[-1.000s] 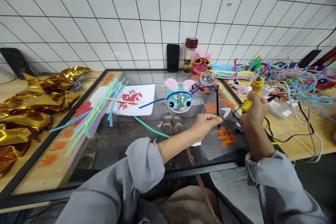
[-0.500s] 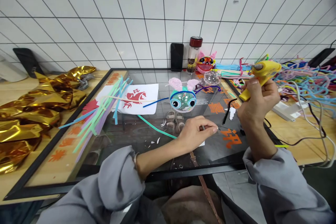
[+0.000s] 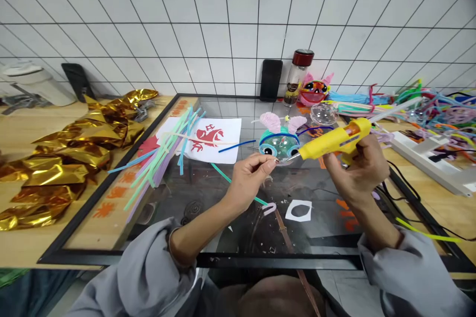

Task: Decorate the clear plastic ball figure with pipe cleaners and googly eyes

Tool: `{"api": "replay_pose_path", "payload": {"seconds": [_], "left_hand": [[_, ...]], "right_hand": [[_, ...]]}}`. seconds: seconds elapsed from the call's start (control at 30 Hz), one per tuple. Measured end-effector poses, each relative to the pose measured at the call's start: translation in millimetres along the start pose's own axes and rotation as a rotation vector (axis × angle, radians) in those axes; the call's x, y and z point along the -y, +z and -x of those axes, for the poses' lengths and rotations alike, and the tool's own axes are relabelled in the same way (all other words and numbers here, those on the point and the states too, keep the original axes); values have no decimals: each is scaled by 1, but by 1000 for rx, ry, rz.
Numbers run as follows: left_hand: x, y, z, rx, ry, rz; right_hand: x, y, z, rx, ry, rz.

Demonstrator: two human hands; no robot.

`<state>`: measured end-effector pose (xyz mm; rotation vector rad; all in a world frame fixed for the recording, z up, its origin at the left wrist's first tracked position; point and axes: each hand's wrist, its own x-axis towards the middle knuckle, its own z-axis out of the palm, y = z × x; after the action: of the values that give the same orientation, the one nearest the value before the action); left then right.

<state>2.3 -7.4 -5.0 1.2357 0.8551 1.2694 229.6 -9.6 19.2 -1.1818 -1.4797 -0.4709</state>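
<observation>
My right hand is wrapped round a yellow hot glue gun, its nozzle pointing left and a clear glue stick sticking out of the back. Thumb and fingertips of my left hand are pinched together at the nozzle tip, on something small and dark that I cannot make out. Just behind the nozzle sits a clear ball figure with green trim, pink fuzzy ears and big eyes, partly covered by the gun. A bent pale pink pipe cleaner and a white paper piece with a hole lie nearer me.
Green, blue and purple pipe cleaners lie at left across a white paper with a red cut-out. Gold foil is further left. At the back stand a phone, a glass bottle and a pink figure. A power strip with cables lies right.
The glue gun has come down and left, turning from upright to level, its nozzle now at my left fingertips. My left hand has risen slightly and moved left. The view has shifted.
</observation>
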Motion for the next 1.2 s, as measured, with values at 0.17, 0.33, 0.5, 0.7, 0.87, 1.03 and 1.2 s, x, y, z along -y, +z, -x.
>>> {"api": "replay_pose_path", "payload": {"seconds": [0.17,0.33,0.5,0.7,0.87,1.03,1.2], "left_hand": [[-7,-1,1,-19,144,-119],[-12,0,4,-5,219,-183],[-14,1,5,-29,266,-225],[-17,1,6,-42,292,-262],[-18,1,7,-34,304,-277],[-17,1,7,-37,302,-267],[-17,1,7,-36,279,-246]], "right_hand": [[6,-1,-3,-22,-169,116],[7,-3,-2,-34,-201,171],[6,-5,-3,-44,-260,148],[3,-6,0,-16,-252,154],[2,-5,1,-10,-258,145],[2,-6,1,-3,-270,132],[4,-6,0,-5,-281,132]]}}
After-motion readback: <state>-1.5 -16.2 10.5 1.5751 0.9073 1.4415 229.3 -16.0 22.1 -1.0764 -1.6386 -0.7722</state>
